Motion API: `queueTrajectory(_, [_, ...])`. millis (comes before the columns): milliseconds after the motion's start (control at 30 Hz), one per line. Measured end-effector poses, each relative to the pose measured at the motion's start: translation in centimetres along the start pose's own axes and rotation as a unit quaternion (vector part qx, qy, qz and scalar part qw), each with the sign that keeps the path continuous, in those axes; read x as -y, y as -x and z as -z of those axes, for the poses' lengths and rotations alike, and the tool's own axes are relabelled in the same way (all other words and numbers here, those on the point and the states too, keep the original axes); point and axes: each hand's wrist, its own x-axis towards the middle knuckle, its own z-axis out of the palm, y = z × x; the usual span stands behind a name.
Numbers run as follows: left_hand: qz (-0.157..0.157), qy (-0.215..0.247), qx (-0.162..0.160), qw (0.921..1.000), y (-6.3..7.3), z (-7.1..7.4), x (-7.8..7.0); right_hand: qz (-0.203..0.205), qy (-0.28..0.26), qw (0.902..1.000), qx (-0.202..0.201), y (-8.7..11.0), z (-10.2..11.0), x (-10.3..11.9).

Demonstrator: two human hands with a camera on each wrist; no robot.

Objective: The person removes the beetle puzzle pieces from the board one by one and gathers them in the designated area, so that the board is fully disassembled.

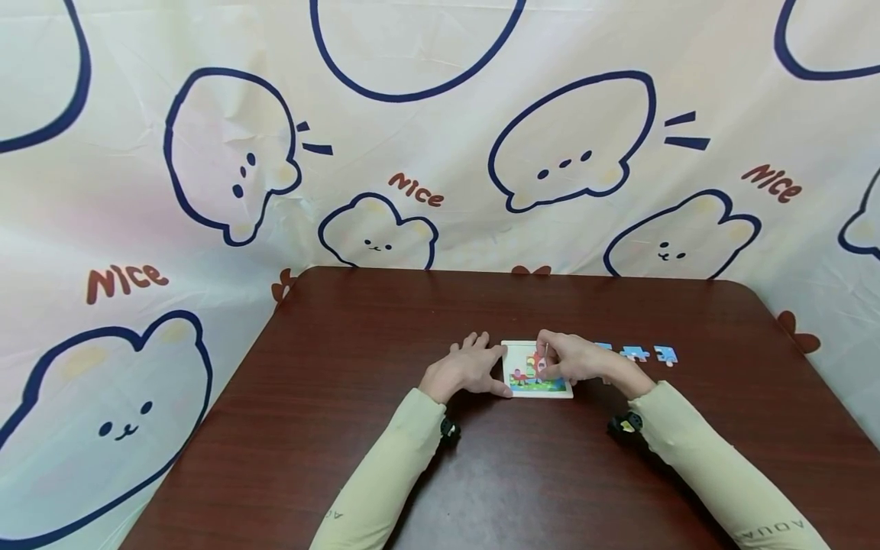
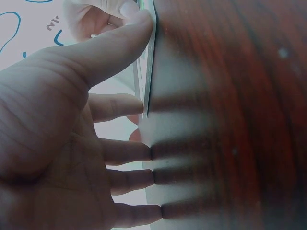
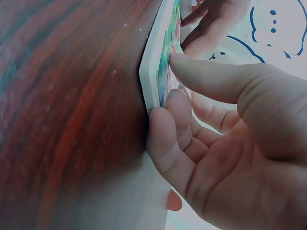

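Note:
A small white-rimmed jigsaw puzzle tray (image 1: 539,396) lies on the table, with colourful pieces (image 1: 525,380) along its lower part and pale board at upper left. My left hand (image 1: 469,369) rests at the tray's left side, thumb and index finger touching its rim; the other fingers are spread, their tips on the table. Over the tray's right half is my right hand (image 1: 577,357), fingers curled and thumb low, pinching a puzzle piece (image 1: 541,365) at the picture's surface. Its fingers largely hide that piece. In the right wrist view, the lower fingertips (image 3: 162,122) touch the rim.
Loose blue puzzle pieces lie right of the tray: one (image 1: 666,355) farthest out, another (image 1: 634,354) nearer, and others partly hidden behind the right hand. The dark brown table (image 1: 385,321) meets a printed cloth (image 1: 454,145) at its back and sides.

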Motion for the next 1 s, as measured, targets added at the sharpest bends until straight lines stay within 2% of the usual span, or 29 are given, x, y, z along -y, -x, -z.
queueTrajectory(467, [0.008,0.005,0.000,1.0000,0.24,-0.01,-0.23,0.022,-0.019,0.9995,0.013,0.04,0.34,-0.35])
queueTrajectory(767, [0.004,0.001,0.003,1.0000,0.15,0.10,-0.21,0.040,-0.018,0.9990,-0.014,0.32,0.55,-0.30])
queueTrajectory(1000, [0.004,0.001,0.005,1.0000,0.10,0.09,-0.15,0.048,-0.045,0.9978,-0.009,0.60,0.74,0.08])
